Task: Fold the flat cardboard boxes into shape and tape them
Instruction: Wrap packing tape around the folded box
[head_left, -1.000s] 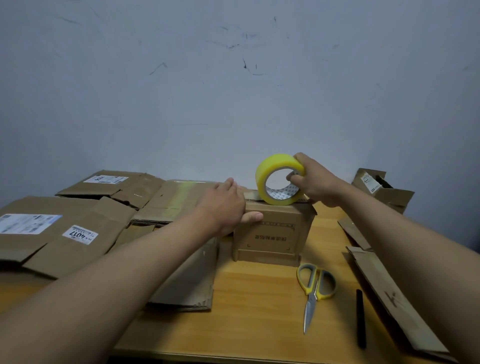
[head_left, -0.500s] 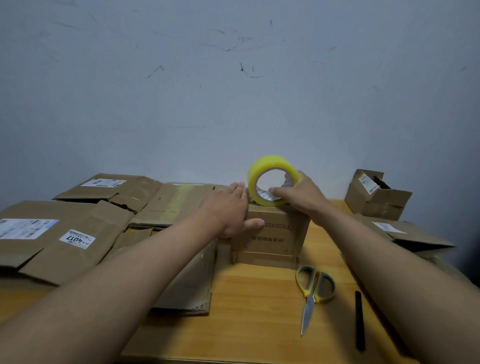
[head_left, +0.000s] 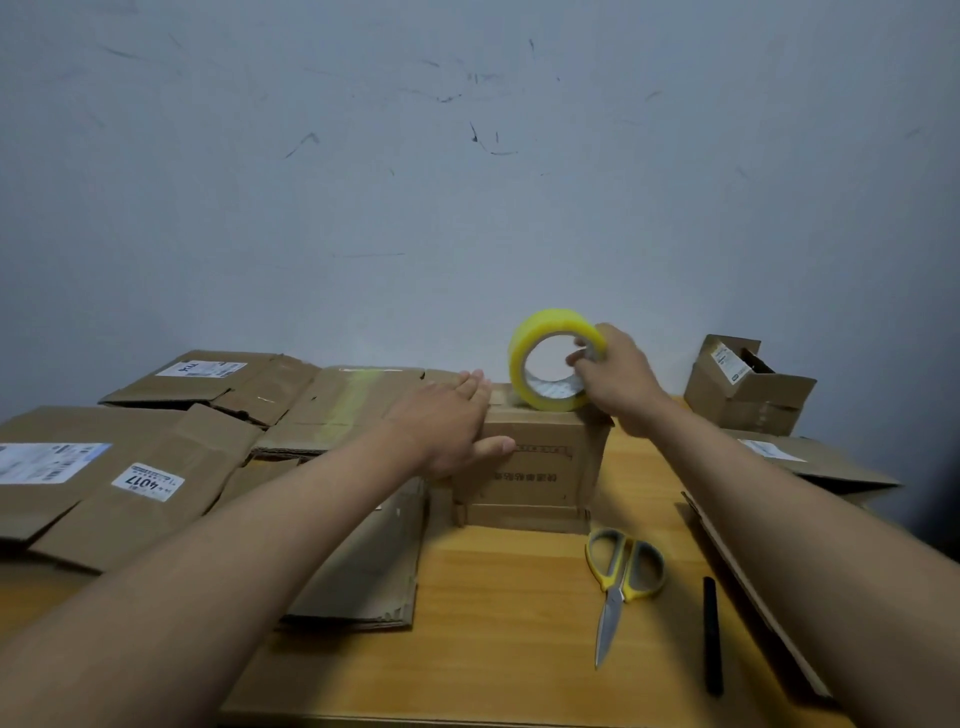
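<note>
Folded cardboard box (head_left: 540, 467) upright at table (head_left: 493, 649) centre. Left hand (head_left: 447, 426) flat on box's 9 o'clock top edge, fingers straight, thumb pressed on front face. Tape roll (head_left: 550, 364) standing on edge on box top, gripped at its 3 o'clock rim by right hand (head_left: 618, 379), fingers curled through core. Scissors (head_left: 621, 582) at 5 o'clock of box; flat cardboard boxes (head_left: 156, 467) at 9 o'clock.

Wooden table (head_left: 519, 649): folded box (head_left: 540, 462) at centre, flattened cardboard (head_left: 135, 499) piled left, scissors (head_left: 621, 582) and black pen (head_left: 711, 634) near front right, open small box (head_left: 743, 387) far right.
</note>
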